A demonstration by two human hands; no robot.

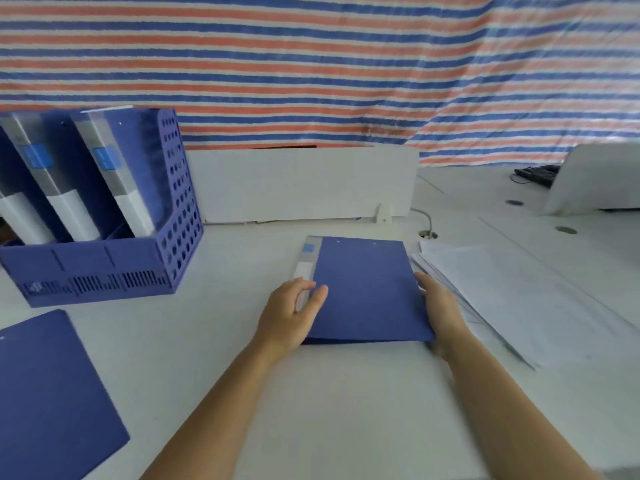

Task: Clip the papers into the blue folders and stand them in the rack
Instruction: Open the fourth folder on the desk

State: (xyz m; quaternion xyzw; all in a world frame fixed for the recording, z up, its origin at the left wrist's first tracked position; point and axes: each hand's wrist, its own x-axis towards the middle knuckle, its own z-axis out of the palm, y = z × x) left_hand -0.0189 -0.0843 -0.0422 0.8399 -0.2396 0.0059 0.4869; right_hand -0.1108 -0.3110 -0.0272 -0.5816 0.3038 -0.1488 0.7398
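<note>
Here, my left hand [294, 313] rests with relaxed, parted fingers on the closed blue folder [367, 292] beside its spine. My right hand [441, 310] braces the opposite edge, probably squaring it for lifting; whether it grips, I cannot tell. The folder lies flat, long axis pointing away from me, spine leftward. Far left of it stands the rack [86, 271].
</note>
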